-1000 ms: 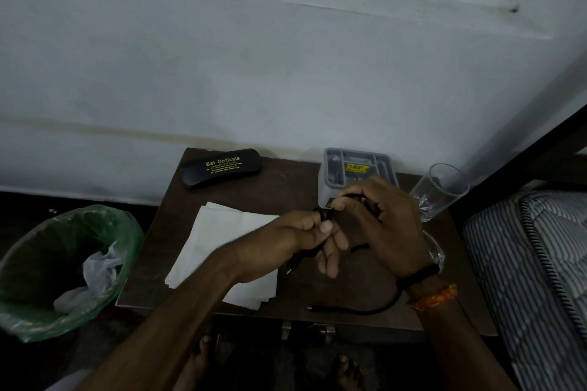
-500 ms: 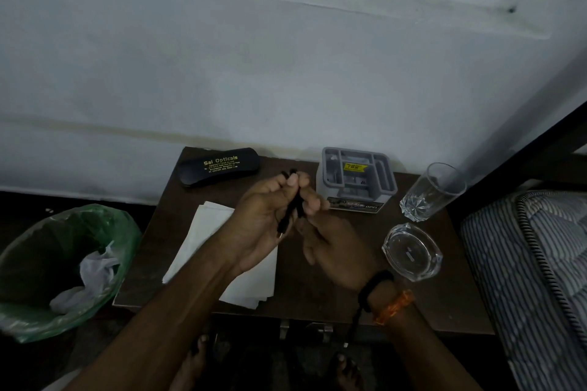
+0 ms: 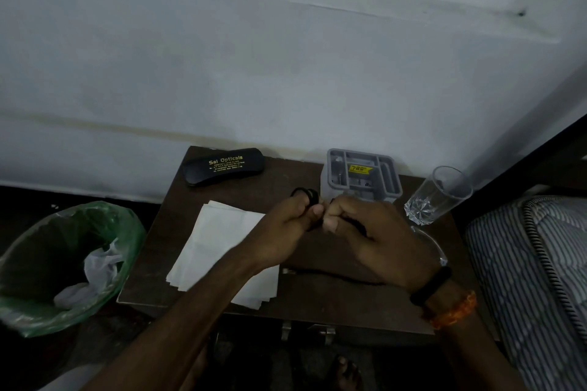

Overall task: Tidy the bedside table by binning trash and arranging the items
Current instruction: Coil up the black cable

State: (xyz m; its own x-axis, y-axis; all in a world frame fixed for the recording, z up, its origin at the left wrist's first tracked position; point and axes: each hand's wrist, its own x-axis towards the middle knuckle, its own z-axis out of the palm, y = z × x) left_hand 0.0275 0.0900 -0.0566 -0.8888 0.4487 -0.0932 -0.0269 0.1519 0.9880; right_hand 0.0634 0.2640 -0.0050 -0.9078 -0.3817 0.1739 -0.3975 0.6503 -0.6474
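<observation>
Head view shows both our hands above the brown tabletop point(image 3: 165, 263), working a black cable point(image 3: 306, 194). Our left hand point(image 3: 286, 232) pinches a coiled loop of it between thumb and fingers; our right hand point(image 3: 374, 232) has its grip closed on the cable just beside, and the loose end trails along the tabletop's front. Behind them sit a black spectacle case point(image 3: 224, 166), a grey organiser point(image 3: 362, 176) and a drinking glass point(image 3: 440, 195). White paper napkins point(image 3: 216, 241) lie left. A green-lined bin point(image 3: 63, 267) stands on the floor.
</observation>
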